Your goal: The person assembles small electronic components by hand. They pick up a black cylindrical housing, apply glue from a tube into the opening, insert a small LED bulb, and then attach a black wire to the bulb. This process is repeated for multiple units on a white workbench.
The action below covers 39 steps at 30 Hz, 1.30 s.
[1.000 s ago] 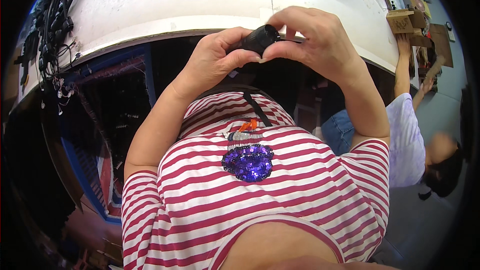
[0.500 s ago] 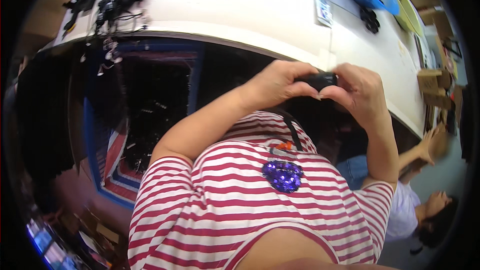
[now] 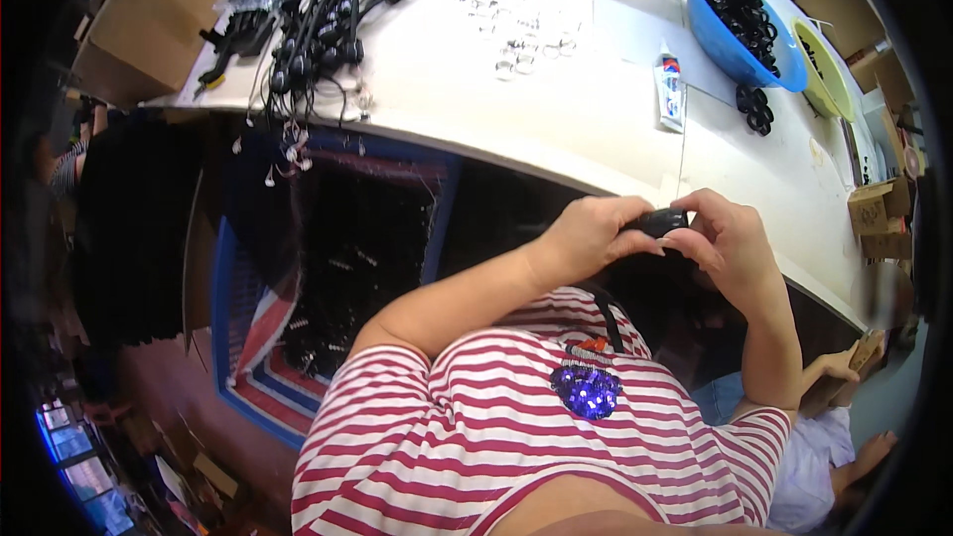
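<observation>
Both my hands hold a small black part (image 3: pixel 657 223) in front of my chest, just below the white table's edge (image 3: pixel 556 161). My left hand (image 3: pixel 586 236) grips its left end with fingers curled over it. My right hand (image 3: pixel 733 243) pinches its right end from above. A black strap or cable (image 3: pixel 602 316) hangs from the part down over my red-and-white striped shirt. Most of the part is hidden by my fingers.
On the table lie a heap of black cables (image 3: pixel 318 10), several small clear rings (image 3: pixel 521 50), a white glue tube (image 3: pixel 671 89), a blue basin of black parts (image 3: pixel 735 15) and a yellow bowl (image 3: pixel 819 69). Another person (image 3: pixel 834 437) sits at lower right. Cardboard boxes (image 3: pixel 129 30) stand at upper left.
The view has swung left and down the table. My hands stay closed on the black part and now sit further right in the picture, below the table edge.
</observation>
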Available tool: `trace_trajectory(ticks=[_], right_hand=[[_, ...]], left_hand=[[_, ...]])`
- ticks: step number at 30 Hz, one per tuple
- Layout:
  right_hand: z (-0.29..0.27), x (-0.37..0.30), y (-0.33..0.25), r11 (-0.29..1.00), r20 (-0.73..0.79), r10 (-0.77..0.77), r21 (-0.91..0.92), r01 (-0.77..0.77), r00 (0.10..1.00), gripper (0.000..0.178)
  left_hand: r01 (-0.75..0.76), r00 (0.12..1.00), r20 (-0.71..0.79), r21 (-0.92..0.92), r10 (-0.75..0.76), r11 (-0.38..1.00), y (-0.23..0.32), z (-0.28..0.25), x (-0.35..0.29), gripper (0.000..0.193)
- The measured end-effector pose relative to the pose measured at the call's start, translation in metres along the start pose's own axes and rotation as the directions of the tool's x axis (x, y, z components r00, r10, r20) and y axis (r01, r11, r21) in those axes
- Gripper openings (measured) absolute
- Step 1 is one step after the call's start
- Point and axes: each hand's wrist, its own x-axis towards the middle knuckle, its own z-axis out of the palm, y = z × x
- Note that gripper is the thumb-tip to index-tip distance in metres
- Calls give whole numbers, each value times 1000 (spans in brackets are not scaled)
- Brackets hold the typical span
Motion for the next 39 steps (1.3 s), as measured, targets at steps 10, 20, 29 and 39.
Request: trace_trajectory(ticks=[10,20,29,39], right_hand=[[-2,-11,6,981,-158,-49,180,78,986,29],[-6,-62,25,610,25,166,783,-123,986,21],[-233,-47,57,907,-808,93,310,286,581,30],[-291,-19,215,968,-947,47,122,219,319,26]], left_hand=[[98,993,-28,-312,-112,945,19,13,12,22],[-115,991,-136,-841,-2,529,65,-1,60,60],[-145,936,-330,-681,-124,718,46,-36,20,33],[-95,733,-662,-324,-154,941,5,-155,-48,26]])
